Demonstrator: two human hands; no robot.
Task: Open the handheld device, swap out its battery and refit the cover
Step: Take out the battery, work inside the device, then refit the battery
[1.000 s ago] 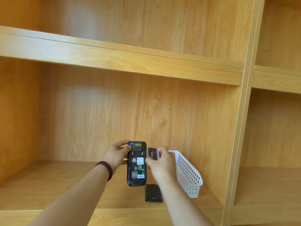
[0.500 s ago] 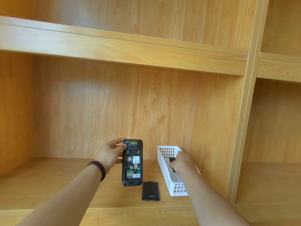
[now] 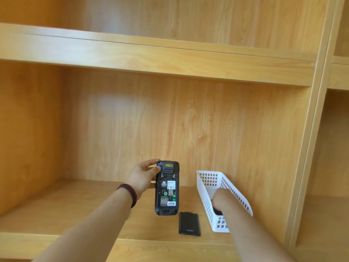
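Wood the colour of honey fills our head view: a shelf unit (image 3: 156, 59) with a bare back panel, and the lower shelf (image 3: 66, 210) on which everything sits or hangs above.

Our left hand (image 3: 141, 176) grips the handheld device (image 3: 167, 188) by its upper left edge, thumb on the near face and fingers curled behind. We hold it upright above the shelf, back towards us. Its cover is off, so the battery bay lies exposed, showing white labels, a barcode sticker and green dots. A dark beaded bracelet (image 3: 128, 193) circles that wrist.

Flat on the shelf, just below and to the right of the device, lies the black cover (image 3: 189, 223), apart from both hands.

Further right stands a white plastic basket (image 3: 204, 188) with a perforated wall, set lengthwise towards the back panel. Our right hand (image 3: 219, 202) reaches down inside it, wrist bent over the rim. Something dark (image 3: 217, 211) shows under the hand on the basket floor, but we cannot tell what it is, nor whether the fingers close on it or lie loose, since our own forearm and the basket wall hide them.

The two hands are well apart, with the device and the cover between them.
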